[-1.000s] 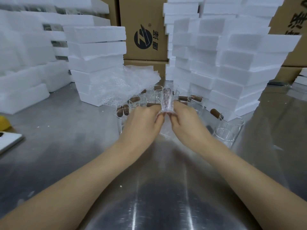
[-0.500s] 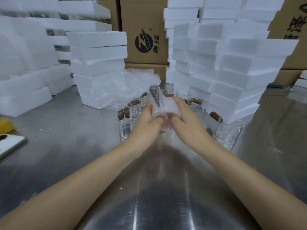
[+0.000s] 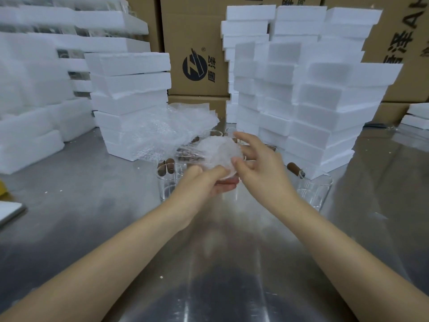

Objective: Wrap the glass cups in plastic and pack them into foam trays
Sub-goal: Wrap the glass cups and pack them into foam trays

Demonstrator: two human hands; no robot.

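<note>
Left grip (image 3: 204,182) cradled wrapped cup (image 3: 219,152) from below, fingers curled round it; right grip (image 3: 262,169), just beside, was spread open, thumb touching it. I judged: tuck loose ends tight, support underneath

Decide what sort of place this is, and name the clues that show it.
Probably a warehouse or factory packing bench: stacks of foam trays, printed cardboard boxes behind them, and a cluster of identical glass cups on a steel table, plus one wrapped cup.
</note>
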